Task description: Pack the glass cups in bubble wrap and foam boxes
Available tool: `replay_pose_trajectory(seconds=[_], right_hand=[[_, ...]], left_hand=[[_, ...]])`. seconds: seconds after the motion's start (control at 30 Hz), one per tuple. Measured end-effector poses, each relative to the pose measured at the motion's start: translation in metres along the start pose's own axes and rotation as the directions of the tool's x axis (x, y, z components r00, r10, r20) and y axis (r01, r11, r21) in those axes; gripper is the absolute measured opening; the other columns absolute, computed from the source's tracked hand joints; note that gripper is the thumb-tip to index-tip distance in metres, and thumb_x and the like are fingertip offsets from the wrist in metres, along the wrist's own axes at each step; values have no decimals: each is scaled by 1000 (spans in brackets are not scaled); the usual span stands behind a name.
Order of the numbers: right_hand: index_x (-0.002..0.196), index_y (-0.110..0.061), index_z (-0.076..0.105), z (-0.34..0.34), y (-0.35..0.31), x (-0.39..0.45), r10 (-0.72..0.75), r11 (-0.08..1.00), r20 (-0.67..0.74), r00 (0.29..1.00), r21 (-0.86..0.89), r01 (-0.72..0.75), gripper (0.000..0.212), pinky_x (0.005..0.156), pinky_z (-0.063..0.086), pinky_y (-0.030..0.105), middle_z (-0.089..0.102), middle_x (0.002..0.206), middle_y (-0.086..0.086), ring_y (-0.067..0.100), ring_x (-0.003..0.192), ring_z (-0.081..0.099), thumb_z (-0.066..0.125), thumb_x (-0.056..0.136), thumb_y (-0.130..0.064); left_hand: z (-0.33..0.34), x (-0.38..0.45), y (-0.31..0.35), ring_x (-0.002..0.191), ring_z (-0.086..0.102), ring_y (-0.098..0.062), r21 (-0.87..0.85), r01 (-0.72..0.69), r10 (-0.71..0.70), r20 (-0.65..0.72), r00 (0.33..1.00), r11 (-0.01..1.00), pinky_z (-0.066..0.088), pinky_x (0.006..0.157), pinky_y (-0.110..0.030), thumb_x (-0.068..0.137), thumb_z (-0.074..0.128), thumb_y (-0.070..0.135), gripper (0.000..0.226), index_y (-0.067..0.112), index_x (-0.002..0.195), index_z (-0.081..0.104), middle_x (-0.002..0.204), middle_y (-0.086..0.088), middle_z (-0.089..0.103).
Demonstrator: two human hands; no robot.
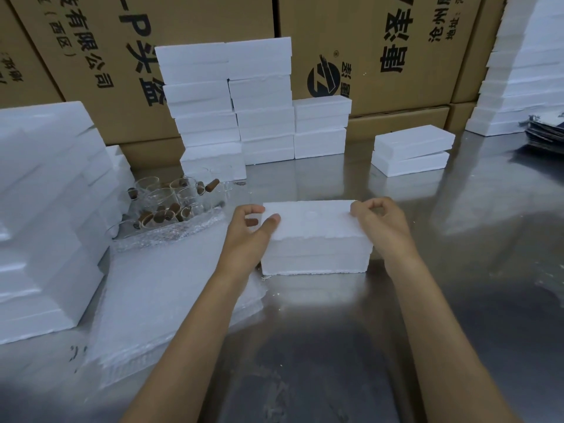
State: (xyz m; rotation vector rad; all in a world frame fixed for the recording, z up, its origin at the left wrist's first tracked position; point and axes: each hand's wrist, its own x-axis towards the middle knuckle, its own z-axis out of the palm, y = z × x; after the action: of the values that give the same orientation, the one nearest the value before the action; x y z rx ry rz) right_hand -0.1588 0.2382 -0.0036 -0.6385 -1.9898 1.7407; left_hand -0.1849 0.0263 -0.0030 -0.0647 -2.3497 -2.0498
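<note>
Cardboard cartons printed with black characters wall off the back of our steel counter, which shines under the light. We stand over a closed foam box lying flat at the middle of the counter, its lid seated on the base. Our left hand grips the box's left end, thumb laid on the lid and fingers curled round the far corner. Our right hand holds the right end, fingers bent over the lid's far right corner and the palm against the side.

Just left of the box lies a stack of bubble wrap sheets, spreading toward us; our left forearm passes over its edge. Behind the bubble wrap, the glass cups huddle together, clear with brown handles, some upright and some tipped. We cannot count them surely.

More foam boxes rise in white stacks against the cartons behind the cups. A pair of foam boxes sits apart at the back right, one on the other. A large foam pile fills the left edge, and another leans at the far right, beside some dark flat sheets.
</note>
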Motion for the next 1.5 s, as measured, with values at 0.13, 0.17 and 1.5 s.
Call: replay_pose_trajectory(seconds=[0.13, 0.17, 1.5], right_hand=[[99, -15, 62, -4, -5, -6, 4, 1000, 37, 999, -7, -4, 20, 61, 40, 26, 58, 85, -8, 12, 76, 55, 66, 85, -29], [102, -16, 62, -4, -7, -9, -42, 997, 8, 999, -64, 42, 21, 66, 43, 28, 58, 89, -6, 16, 83, 56, 65, 85, -27], [147, -15, 26, -63, 6, 243, -261, 273, 82, 962, -949, 156, 70, 116, 14, 58, 26, 156, 6, 33, 149, 11, 56, 93, -48]], left_hand=[[1, -1, -1, 93, 58, -10, 25, 38, -39, 58, 998, 999, 43, 70, -24, 97, 58, 43, 26, 36, 119, 46, 112, 1, 59], [1, -1, -2, 92, 57, -8, 32, 33, -34, 52, 998, 999, 42, 70, -24, 97, 58, 44, 25, 37, 119, 46, 110, 2, 59], [186, 82, -21, 102, 63, -15, 128, -122, 113, 73, 991, 984, 44, 86, -22, 98, 49, 18, 26, 19, 116, 68, 105, 0, 69]])
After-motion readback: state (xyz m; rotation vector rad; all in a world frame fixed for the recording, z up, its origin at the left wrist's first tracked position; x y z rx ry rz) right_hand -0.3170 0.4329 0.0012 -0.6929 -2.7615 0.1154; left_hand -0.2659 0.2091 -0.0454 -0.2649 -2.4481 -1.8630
